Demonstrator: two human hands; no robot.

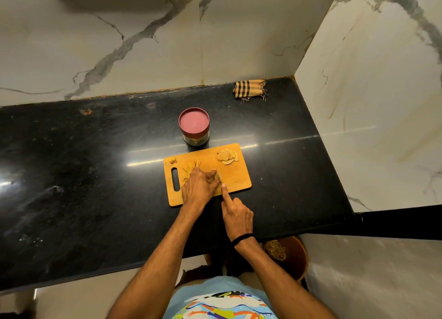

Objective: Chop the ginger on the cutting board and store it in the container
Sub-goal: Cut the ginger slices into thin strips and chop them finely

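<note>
2 hands meet on the wooden cutting board [236, 175]: the left hand [197, 187] curls over a ginger piece [212, 179] to pin it, the right hand [237, 213] grips the knife [219, 176], forefinger along its spine for control, with the red-lidded container [194, 126] closed just beyond the far edge

Dim warm light; glare streaks on glossy countertop [71, 175]; wide-angle bending at edges; slightly soft.
</note>
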